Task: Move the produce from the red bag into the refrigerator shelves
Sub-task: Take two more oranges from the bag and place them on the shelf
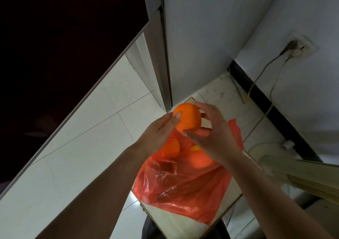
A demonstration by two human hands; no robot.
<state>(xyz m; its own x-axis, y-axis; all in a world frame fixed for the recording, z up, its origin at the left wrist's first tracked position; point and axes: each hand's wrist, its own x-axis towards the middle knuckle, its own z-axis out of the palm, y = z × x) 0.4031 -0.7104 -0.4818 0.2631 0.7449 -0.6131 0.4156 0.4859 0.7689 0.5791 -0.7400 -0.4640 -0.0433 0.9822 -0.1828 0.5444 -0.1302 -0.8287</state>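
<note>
An orange [188, 118] is held above the red plastic bag [183, 183], which lies on a small pale board [172, 220]. My left hand [157, 134] grips the orange from the left, thumb on its top. My right hand [212, 134] curls round it from the right, fingers on its far side and thumb under it. Inside the bag I see more oranges [171, 148], one of them showing through the plastic [200, 160], and a small boxy shape [167, 166]. The dark refrigerator door [64, 55] fills the upper left; its shelves are out of sight.
The grey refrigerator side [198, 46] rises behind the bag. A wall socket [297, 49] with cables sits at the right, above a black skirting. A pale fan-like appliance [293, 172] stands at the right edge. White floor tiles [91, 128] lie to the left.
</note>
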